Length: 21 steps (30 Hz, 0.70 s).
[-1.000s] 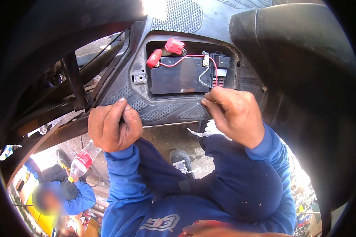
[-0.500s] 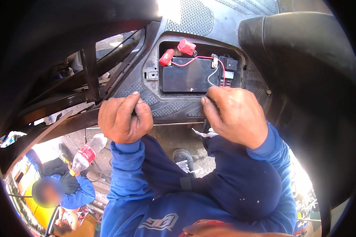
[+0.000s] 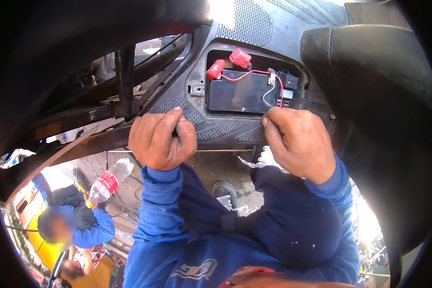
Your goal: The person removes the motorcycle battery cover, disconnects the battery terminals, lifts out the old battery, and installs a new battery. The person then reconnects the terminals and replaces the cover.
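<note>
My left hand [image 3: 162,140] is closed at the near-left edge of the black ribbed floorboard [image 3: 216,127]; whatever its curled fingers hold is hidden. Farther right, my right hand [image 3: 303,143] has thumb and index finger pressed together at the near-right rim of the battery compartment, and I cannot make out anything in its grip. A black battery [image 3: 242,93] sits in that compartment. A thin red wire [image 3: 254,72] crosses its top to a metal terminal [image 3: 272,77]. The grey wire [image 3: 265,96] runs from there toward my right fingertips. Red caps [image 3: 216,69] stand at the far-left corner.
Beside the battery is a black fuse holder [image 3: 288,79]. A black seat [image 3: 369,62] rises on the right, and dark frame bars [image 3: 125,86] lie left. At lower left, another person [image 3: 93,228] is near a plastic bottle with a red label [image 3: 105,185].
The whole scene has shifted slightly right in the picture. Both hands keep nearly the same pose and place relative to the compartment.
</note>
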Motion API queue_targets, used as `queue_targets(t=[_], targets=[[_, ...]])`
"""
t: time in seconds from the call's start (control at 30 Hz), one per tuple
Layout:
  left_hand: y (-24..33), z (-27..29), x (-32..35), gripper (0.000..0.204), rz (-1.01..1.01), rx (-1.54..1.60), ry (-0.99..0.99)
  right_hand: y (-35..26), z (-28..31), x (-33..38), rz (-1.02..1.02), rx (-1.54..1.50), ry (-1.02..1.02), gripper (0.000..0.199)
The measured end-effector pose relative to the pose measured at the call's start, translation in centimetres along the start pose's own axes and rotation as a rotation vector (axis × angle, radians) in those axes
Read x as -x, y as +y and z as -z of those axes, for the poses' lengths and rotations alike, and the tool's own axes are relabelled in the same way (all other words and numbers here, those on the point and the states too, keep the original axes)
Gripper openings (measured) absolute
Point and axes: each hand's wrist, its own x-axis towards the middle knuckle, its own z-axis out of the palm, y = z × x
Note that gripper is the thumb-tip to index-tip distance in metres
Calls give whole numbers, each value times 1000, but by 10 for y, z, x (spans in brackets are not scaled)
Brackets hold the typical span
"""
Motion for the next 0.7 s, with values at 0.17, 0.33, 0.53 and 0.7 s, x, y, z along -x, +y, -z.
queue_targets(t=[0.17, 0.33, 0.53, 0.7], targets=[[1, 0, -1, 28, 3, -3, 0, -6, -16, -12, 40, -26, -77, 17], [2, 0, -3, 28, 6, 27, 10, -13, -32, -32, 88, -155, -77, 20], [1, 2, -3, 32, -19, 14, -20, -20, -33, -43, 81, -237, -89, 23], [3, 6, -3, 27, -25, 7, -52, -14, -11, -22, 5, -151, -74, 24]])
